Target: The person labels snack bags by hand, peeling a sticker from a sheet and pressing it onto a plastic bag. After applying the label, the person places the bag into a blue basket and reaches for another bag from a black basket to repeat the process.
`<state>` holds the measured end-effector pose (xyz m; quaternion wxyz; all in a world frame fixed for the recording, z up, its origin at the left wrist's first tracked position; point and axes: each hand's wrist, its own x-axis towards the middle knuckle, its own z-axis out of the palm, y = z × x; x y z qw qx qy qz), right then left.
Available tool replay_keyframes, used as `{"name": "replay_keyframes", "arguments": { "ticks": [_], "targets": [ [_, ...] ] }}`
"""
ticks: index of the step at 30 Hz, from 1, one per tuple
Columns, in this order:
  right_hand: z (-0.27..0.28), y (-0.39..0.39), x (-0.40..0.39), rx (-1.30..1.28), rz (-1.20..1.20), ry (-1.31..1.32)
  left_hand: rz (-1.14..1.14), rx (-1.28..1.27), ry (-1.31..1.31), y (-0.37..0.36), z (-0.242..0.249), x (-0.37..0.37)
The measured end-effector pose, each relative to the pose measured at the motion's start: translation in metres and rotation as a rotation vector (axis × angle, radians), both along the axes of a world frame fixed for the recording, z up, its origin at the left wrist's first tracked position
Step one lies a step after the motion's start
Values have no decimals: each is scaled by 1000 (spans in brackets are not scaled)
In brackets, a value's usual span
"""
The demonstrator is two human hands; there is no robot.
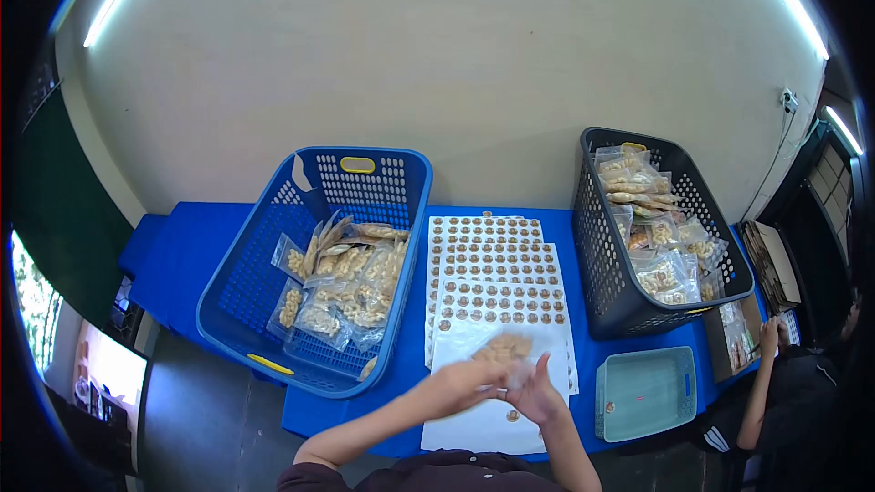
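Note:
My left hand is closed on a clear plastic bag of light-brown snacks, which is blurred by motion. My right hand meets the bag's lower end, thumb pointing up and fingers at the clear plastic; the exact grip is partly hidden. Beneath both hands lie overlapping white sheets of round brown stickers. The front part of the top sheet is bare apart from a single sticker near its lower edge.
A blue basket with bagged snacks stands left; a black basket of similar bags stands right. A shallow green tray holding a loose sticker sits at front right. Another person's arm reaches toward a cardboard box. Blue cloth covers the table.

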<state>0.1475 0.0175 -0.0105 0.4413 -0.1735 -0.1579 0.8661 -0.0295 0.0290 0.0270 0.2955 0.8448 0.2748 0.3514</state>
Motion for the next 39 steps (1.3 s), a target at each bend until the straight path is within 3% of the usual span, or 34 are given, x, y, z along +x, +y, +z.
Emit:
{"name": "replay_keyframes", "arguments": {
  "ticks": [3, 4, 7, 10, 11, 12, 15, 16, 19, 23, 27, 28, 29, 31, 36, 39],
  "targets": [
    [-12, 11, 7, 142, -293, -310, -202, 261, 64, -4, -29, 14],
    [-7, 12, 9, 118, -344, -349, -218, 79, 31, -9, -27, 14],
    [-1, 15, 18, 162, -295, -476, 57, -64, -165, -9, -16, 8],
    [1, 14, 21, 337, -105, -749, 235, -581, -423, -4, -21, 0],
    [2, 13, 19, 356, -61, -715, 279, -729, -479, -1, -20, -3],
    [4, 13, 14, 377, -16, -680, 255, -652, -303, 3, -20, -9],
    [14, 20, -4, 367, 30, -647, 90, -609, -234, 1, -24, -15],
    [14, 24, -7, 351, 48, -686, 9, -730, -272, -2, -13, -15],
    [18, 33, -17, 351, 76, -689, 139, -715, -321, -4, -17, -16],
    [13, 42, -30, 367, 85, -623, 183, -983, -277, 2, -16, -34],
    [-1, 60, -34, 340, -40, -427, 240, -734, -623, 6, -16, -55],
    [-5, 70, -33, 292, -79, -462, 355, -776, -761, 6, -13, -63],
    [-11, 79, -30, 245, -143, -467, 472, -814, -898, 5, -6, -71],
    [-41, 100, -25, 126, -217, -552, 426, -794, -1102, 5, 14, -85],
    [-147, 134, -36, 102, 0, -1009, 551, -780, -1478, 3, -4, -98],
    [-235, 151, -60, 269, 153, -1298, 549, -804, -1522, 6, -9, -98]
  ]
}}
